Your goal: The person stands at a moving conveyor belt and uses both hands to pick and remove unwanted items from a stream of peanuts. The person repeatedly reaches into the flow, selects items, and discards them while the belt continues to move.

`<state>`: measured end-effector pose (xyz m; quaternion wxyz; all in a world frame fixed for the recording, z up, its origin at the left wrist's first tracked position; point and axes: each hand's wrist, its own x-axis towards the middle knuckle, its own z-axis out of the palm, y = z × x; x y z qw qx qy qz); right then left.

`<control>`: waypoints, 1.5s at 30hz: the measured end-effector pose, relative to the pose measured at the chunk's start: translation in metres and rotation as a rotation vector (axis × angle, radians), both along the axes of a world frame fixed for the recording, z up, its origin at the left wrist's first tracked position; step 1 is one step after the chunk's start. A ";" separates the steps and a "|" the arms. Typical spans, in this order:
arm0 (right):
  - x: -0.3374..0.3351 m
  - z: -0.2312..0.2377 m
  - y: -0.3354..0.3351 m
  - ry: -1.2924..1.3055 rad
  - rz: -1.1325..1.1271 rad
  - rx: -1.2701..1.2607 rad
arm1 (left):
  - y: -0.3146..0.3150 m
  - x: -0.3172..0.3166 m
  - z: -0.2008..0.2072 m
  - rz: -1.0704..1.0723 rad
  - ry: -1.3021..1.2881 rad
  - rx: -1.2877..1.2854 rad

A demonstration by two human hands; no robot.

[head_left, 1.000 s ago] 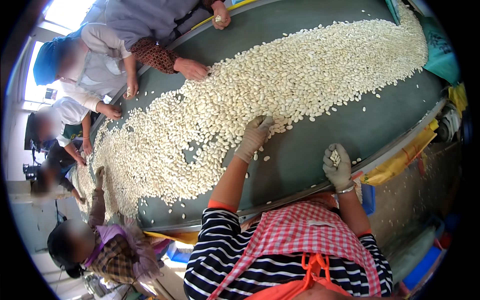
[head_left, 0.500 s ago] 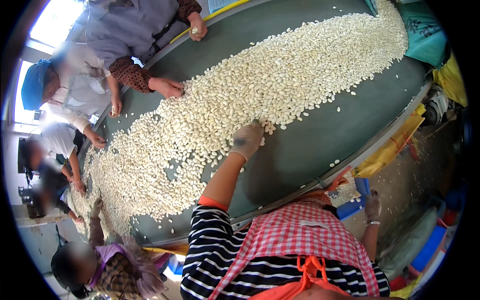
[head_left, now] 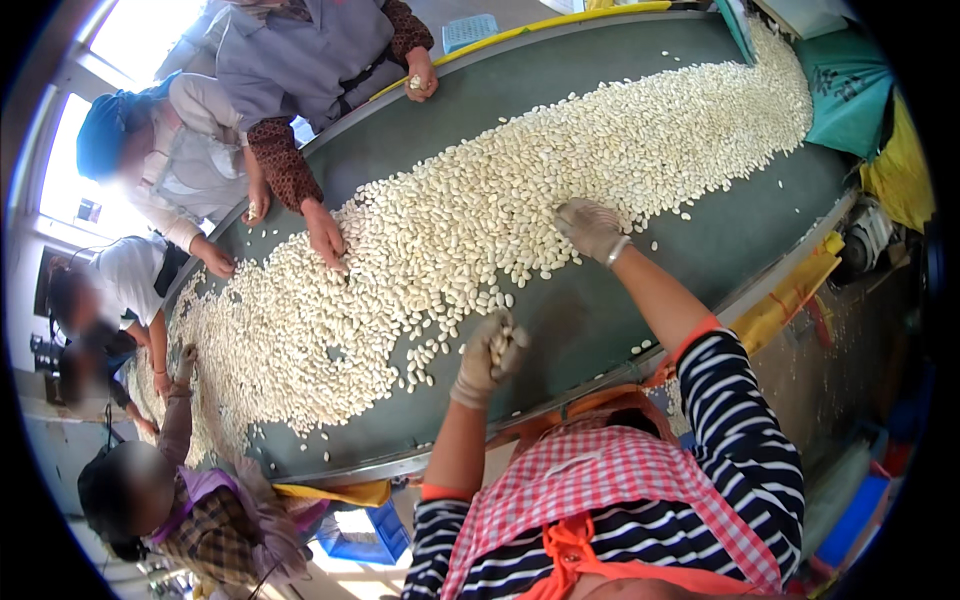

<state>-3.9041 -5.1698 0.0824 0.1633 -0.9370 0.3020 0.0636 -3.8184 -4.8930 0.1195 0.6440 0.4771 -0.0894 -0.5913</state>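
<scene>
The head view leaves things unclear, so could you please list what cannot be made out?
Head view: count of beans in the left hand, which partly covers them.
Head view: anything beneath the right hand, covered by it.
Head view: far-left end of the bean pile, beans too small.

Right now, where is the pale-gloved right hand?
The right hand, right of centre in the head view, is at the near edge of white oval beans, beyond and right of the left hand.
</scene>
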 end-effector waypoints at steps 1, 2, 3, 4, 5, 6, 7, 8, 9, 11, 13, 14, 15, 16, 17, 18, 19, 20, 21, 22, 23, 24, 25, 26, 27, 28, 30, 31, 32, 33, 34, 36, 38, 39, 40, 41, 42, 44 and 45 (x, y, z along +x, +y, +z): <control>0.013 -0.007 -0.005 0.086 0.007 0.006 | 0.002 -0.018 0.020 0.075 0.247 0.054; 0.027 -0.011 -0.008 0.170 0.021 0.009 | 0.011 -0.029 0.015 0.045 0.200 0.004; 0.035 -0.016 -0.010 0.259 0.033 0.014 | 0.021 -0.040 0.006 0.013 0.154 -0.041; 0.034 -0.023 -0.011 0.195 0.057 0.008 | 0.026 -0.051 0.004 -0.029 0.108 -0.077; 0.028 -0.030 -0.009 0.132 0.077 0.004 | 0.027 -0.064 0.003 -0.001 0.102 -0.050; 0.024 -0.034 -0.008 0.064 0.096 -0.003 | 0.025 -0.074 0.005 0.024 0.091 -0.026; 0.028 -0.033 -0.006 0.143 0.121 -0.017 | 0.024 -0.081 0.006 0.028 0.131 -0.050; 0.029 -0.030 -0.005 0.177 0.126 0.015 | 0.023 -0.088 0.002 0.053 0.167 -0.022; 0.031 -0.019 -0.001 0.209 0.139 0.047 | 0.022 -0.094 -0.005 0.085 0.202 0.004; 0.032 -0.009 -0.004 0.265 0.202 0.069 | 0.011 -0.101 -0.005 0.155 0.284 0.059; 0.032 -0.006 -0.004 0.274 0.270 0.035 | 0.006 -0.102 -0.017 0.137 0.345 -0.036; 0.031 -0.007 -0.003 0.278 0.304 0.018 | 0.003 -0.102 -0.021 0.127 0.375 -0.084; 0.027 -0.010 -0.004 0.302 0.338 0.005 | -0.002 -0.106 -0.020 0.165 0.372 -0.050; 0.026 -0.012 -0.008 0.291 0.352 0.021 | -0.006 -0.107 -0.022 0.133 0.369 -0.071; 0.024 -0.013 -0.013 0.281 0.367 0.037 | -0.010 -0.105 -0.024 0.101 0.366 -0.093; 0.022 -0.013 -0.015 0.268 0.383 0.053 | -0.013 -0.105 -0.024 0.070 0.361 -0.114; 0.016 -0.016 -0.020 0.205 0.369 0.100 | -0.015 -0.107 -0.023 0.092 0.356 -0.065; 0.013 -0.021 -0.025 0.098 0.329 0.212 | -0.018 -0.111 -0.021 0.124 0.360 -0.013; 0.011 -0.024 -0.034 -0.015 0.284 0.320 | -0.021 -0.114 -0.017 0.151 0.356 0.037; 0.008 -0.029 -0.044 -0.124 0.234 0.426 | -0.023 -0.116 -0.016 0.175 0.357 0.086; 0.011 -0.050 -0.062 -0.350 0.105 0.775 | -0.025 -0.117 -0.020 0.148 0.352 0.040; 0.019 -0.020 -0.069 -0.348 -0.216 1.134 | -0.023 -0.118 -0.027 0.140 0.348 -0.001; 0.022 -0.018 -0.087 -0.465 -0.292 1.137 | -0.025 -0.122 -0.031 0.104 0.354 -0.046; 0.030 -0.029 -0.110 -0.473 -0.324 1.139 | -0.030 -0.124 -0.029 0.095 0.338 -0.024; 0.045 -0.017 -0.116 -0.420 -0.348 0.968 | -0.034 -0.124 -0.025 0.100 0.313 -0.003; 0.060 -0.013 -0.116 -0.301 -0.289 0.754 | -0.039 -0.125 -0.023 0.099 0.288 0.014; 0.086 -0.011 -0.110 -0.057 -0.172 0.323 | -0.040 -0.129 -0.033 0.121 0.287 0.016; 0.093 -0.016 -0.098 -0.106 -0.131 0.451 | -0.040 -0.132 -0.037 0.130 0.289 0.015; 0.094 -0.026 -0.078 -0.160 -0.093 0.574 | -0.043 -0.133 -0.038 0.123 0.295 0.003; 0.093 -0.033 -0.057 -0.214 -0.051 0.698 | -0.045 -0.134 -0.039 0.118 0.300 -0.006; 0.092 -0.039 -0.046 -0.123 0.091 0.617 | -0.047 -0.136 -0.040 0.113 0.305 -0.015; 0.089 -0.044 -0.030 0.174 0.467 0.235 | -0.051 -0.143 -0.041 0.148 0.320 -0.010; 0.067 -0.053 -0.035 -0.121 0.288 0.610 | -0.055 -0.145 -0.043 0.122 0.311 -0.066; 0.055 -0.059 -0.044 -0.271 0.196 0.788 | -0.059 -0.145 -0.040 0.128 0.302 -0.060; 0.041 -0.065 -0.060 -0.580 0.215 0.660 | -0.063 -0.147 -0.034 0.135 0.294 -0.055; 0.033 -0.083 -0.083 -0.810 0.114 0.536 | -0.067 -0.150 -0.030 0.138 0.290 -0.046; 0.023 -0.067 -0.106 -0.718 -0.037 0.534 | -0.066 -0.151 -0.034 0.136 0.271 -0.048; -0.005 -0.028 -0.154 -0.489 -0.165 0.104 | -0.065 -0.155 -0.042 0.122 0.232 -0.050; -0.017 -0.039 -0.178 -0.317 -0.257 -0.090 | -0.069 -0.157 -0.040 0.094 0.230 -0.016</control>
